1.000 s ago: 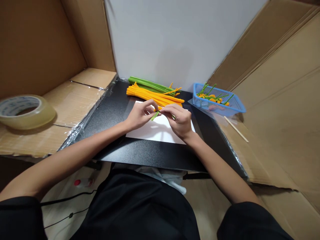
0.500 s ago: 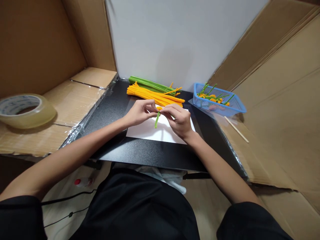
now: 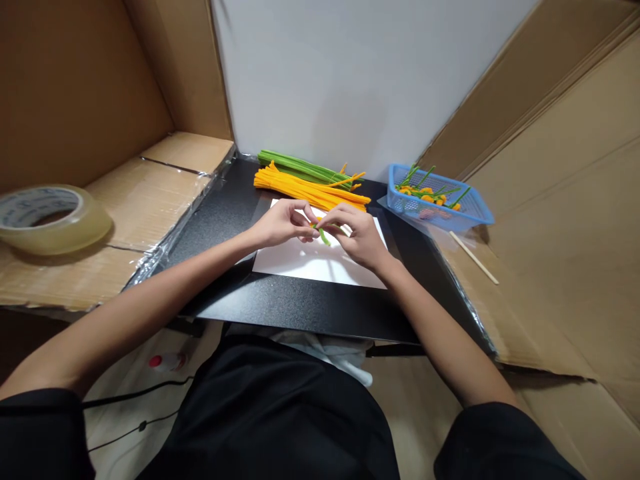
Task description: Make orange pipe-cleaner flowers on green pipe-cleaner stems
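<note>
Over a white sheet of paper (image 3: pixel 300 263), my two hands meet fingertip to fingertip. My left hand (image 3: pixel 289 223) pinches a small pipe-cleaner flower, whose orange part is mostly hidden by fingers. My right hand (image 3: pixel 357 233) is closed at the same spot, its thumb and index finger pressed on the piece. A short green pipe-cleaner stem (image 3: pixel 324 237) sticks out between the hands, pointing down and to the right. Just behind the hands lie a bundle of orange pipe cleaners (image 3: pixel 300 190) and a bundle of green pipe cleaners (image 3: pixel 295 165).
A blue plastic basket (image 3: pixel 470 217) with several orange-and-green pieces stands at the back right. Beside it a thin wooden stick (image 3: pixel 474 257) lies on cardboard. A large roll of clear tape (image 3: pixel 85 230) rests on the left cardboard ledge. A white wall closes off the back.
The green stem has swung from pointing down-left to pointing down-right, and less of it shows. The fingers of both hands have shifted slightly around the piece.
</note>
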`<act>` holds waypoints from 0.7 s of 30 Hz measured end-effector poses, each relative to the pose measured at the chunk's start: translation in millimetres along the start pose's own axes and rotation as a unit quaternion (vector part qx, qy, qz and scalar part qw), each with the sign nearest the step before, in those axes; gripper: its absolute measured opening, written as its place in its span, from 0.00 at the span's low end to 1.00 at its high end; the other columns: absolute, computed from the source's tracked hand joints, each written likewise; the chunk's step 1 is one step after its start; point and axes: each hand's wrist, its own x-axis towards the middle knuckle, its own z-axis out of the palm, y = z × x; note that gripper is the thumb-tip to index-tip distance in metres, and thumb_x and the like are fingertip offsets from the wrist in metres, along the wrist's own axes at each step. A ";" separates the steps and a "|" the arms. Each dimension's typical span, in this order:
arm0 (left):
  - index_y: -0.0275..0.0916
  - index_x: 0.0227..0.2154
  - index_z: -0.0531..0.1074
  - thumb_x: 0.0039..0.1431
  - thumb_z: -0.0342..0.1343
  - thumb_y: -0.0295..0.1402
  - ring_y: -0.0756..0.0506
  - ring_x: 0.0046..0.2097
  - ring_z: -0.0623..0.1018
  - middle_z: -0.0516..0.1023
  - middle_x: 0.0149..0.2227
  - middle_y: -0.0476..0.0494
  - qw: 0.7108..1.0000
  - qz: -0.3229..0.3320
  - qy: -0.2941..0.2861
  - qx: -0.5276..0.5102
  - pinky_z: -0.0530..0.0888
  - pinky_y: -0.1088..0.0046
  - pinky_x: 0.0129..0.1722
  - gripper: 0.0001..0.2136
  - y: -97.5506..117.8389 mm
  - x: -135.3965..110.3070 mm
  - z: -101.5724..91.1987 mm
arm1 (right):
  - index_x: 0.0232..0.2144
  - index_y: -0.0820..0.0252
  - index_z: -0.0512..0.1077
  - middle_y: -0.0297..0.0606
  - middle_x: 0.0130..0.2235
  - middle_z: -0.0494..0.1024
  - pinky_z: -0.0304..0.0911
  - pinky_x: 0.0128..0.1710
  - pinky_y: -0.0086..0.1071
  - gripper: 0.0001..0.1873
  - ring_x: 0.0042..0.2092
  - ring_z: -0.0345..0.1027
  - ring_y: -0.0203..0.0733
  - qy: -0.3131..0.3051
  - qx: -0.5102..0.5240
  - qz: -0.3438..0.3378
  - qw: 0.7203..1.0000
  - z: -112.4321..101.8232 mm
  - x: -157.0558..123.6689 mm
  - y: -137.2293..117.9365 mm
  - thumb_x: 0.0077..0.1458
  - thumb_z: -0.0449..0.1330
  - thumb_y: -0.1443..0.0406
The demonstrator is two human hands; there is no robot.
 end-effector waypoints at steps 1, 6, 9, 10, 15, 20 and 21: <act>0.34 0.30 0.72 0.43 0.74 0.35 0.47 0.25 0.81 0.81 0.24 0.41 1.000 -0.007 0.000 -0.005 0.78 0.71 0.27 0.17 0.4 0.0 0.5 | 0.36 0.54 0.78 0.35 0.35 0.77 0.65 0.37 0.33 0.05 0.37 0.70 0.39 -0.004 0.002 0.003 1.000 -0.7 0.3 0.7 0.61 0.61 0.67; 0.33 0.31 0.74 0.43 0.74 0.34 0.46 0.28 0.83 0.83 0.27 0.39 0.998 -0.048 -0.013 -0.047 0.80 0.71 0.30 0.17 1.6 0.5 1.5 | 0.35 0.55 0.78 0.34 0.33 0.79 0.63 0.34 0.32 0.03 0.33 0.70 0.38 0.001 0.010 -0.001 1.000 -3.2 0.5 5.2 0.59 0.64 0.66; 0.33 0.32 0.74 0.43 0.75 0.34 0.44 0.29 0.83 0.83 0.28 0.37 0.996 -0.053 -0.019 -0.063 0.81 0.69 0.31 0.17 1.1 1.0 0.7 | 0.34 0.55 0.78 0.35 0.34 0.80 0.65 0.35 0.33 0.03 0.35 0.72 0.39 0.011 0.019 0.001 1.000 -3.5 0.4 4.9 0.59 0.64 0.63; 0.33 0.32 0.74 0.42 0.75 0.34 0.44 0.29 0.84 0.83 0.28 0.38 0.996 -0.053 -0.020 -0.066 0.81 0.69 0.31 0.18 0.8 1.1 0.5 | 0.34 0.55 0.78 0.36 0.34 0.80 0.65 0.35 0.33 0.04 0.35 0.72 0.39 0.013 0.021 0.002 1.000 -3.5 0.5 4.4 0.59 0.64 0.62; 0.33 0.33 0.73 0.43 0.75 0.33 0.44 0.29 0.84 0.83 0.28 0.38 0.996 -0.047 -0.010 -0.068 0.81 0.70 0.31 0.18 -0.2 1.3 1.3 | 0.33 0.56 0.78 0.37 0.34 0.81 0.67 0.37 0.34 0.04 0.36 0.74 0.40 0.036 0.008 0.002 0.999 -2.5 0.3 1.4 0.59 0.64 0.62; 0.34 0.33 0.73 0.45 0.74 0.36 0.45 0.29 0.83 0.83 0.28 0.40 0.997 -0.028 0.017 -0.063 0.81 0.70 0.31 0.18 0.6 0.2 4.6 | 0.36 0.57 0.79 0.38 0.37 0.84 0.72 0.39 0.36 0.04 0.37 0.77 0.42 0.075 -0.003 0.018 0.997 0.8 -1.9 -1.8 0.58 0.65 0.64; 0.34 0.34 0.73 0.45 0.74 0.36 0.45 0.29 0.83 0.83 0.28 0.40 0.998 -0.021 0.023 -0.060 0.81 0.69 0.32 0.18 0.9 -0.1 5.1 | 0.38 0.57 0.79 0.38 0.38 0.84 0.73 0.40 0.37 0.06 0.37 0.78 0.42 0.088 0.001 0.026 0.996 1.8 -2.2 -2.5 0.58 0.65 0.64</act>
